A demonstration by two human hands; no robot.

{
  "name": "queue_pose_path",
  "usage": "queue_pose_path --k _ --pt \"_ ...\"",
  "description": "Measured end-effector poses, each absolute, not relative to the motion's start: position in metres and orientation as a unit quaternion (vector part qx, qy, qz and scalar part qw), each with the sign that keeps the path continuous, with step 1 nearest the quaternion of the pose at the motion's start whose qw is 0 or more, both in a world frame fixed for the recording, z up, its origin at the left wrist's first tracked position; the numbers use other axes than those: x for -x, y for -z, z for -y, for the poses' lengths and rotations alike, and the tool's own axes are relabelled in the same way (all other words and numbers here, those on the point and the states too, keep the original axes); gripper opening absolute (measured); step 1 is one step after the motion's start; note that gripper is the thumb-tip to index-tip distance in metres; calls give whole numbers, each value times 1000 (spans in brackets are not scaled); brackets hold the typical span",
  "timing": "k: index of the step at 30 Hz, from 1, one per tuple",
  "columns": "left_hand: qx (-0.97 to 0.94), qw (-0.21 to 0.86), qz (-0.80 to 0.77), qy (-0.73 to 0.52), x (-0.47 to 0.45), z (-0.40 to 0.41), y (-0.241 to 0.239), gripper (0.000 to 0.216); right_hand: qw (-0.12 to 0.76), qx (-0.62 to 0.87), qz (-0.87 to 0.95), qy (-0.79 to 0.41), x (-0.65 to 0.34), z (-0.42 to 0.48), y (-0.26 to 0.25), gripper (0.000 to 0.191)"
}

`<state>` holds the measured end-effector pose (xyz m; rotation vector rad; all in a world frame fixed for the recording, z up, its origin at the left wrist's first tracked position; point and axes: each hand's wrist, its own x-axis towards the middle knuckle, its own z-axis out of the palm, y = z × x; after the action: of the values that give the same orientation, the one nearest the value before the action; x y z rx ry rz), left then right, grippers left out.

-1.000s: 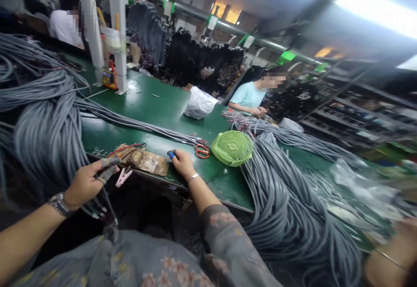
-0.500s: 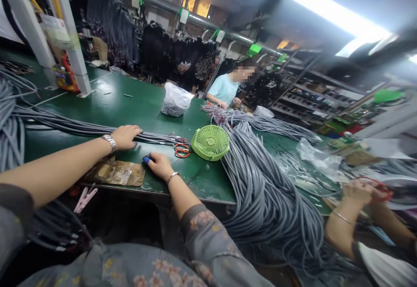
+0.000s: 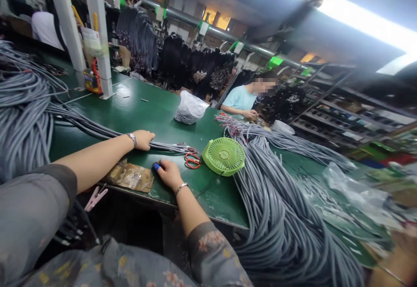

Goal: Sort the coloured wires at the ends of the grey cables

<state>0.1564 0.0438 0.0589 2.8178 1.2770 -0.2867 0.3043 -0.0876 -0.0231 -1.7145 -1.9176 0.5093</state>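
Head view: left hand [image 3: 143, 139] lies palm-down on thin grey cable bundle [image 3: 169, 147] running across green desk [image 3: 146, 113]; fingers [image 3: 150, 137] over it, grip can't tell. Right hand [image 3: 167, 174], fingers curled shut w/ blue-capped tip, rests on desk beside brown taped pad [image 3: 130, 176], nr red-handled scissors [image 3: 192, 160].

Left hand [image 3: 143, 139] on grey cables [image 3: 97, 129], apparently flat.

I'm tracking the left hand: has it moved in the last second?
Yes. The left hand rose from beside the pink peg, over the brown pad, onto the grey cables.
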Motion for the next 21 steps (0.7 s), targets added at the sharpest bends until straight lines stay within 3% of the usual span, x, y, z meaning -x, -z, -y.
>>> queue_pose_path --k 11,17,21 --pt "-896 21 -442 29 -142 -18 -71 28 288 627 693 -209 -308 87 23 25" --pt "-855 -31 -510 -92 -109 8 -122 33 321 619 678 -232 -311 87 29 32" --pt "-785 -46 -558 -266 -69 34 -177 43 334 612 673 -248 -314 87 31 32"
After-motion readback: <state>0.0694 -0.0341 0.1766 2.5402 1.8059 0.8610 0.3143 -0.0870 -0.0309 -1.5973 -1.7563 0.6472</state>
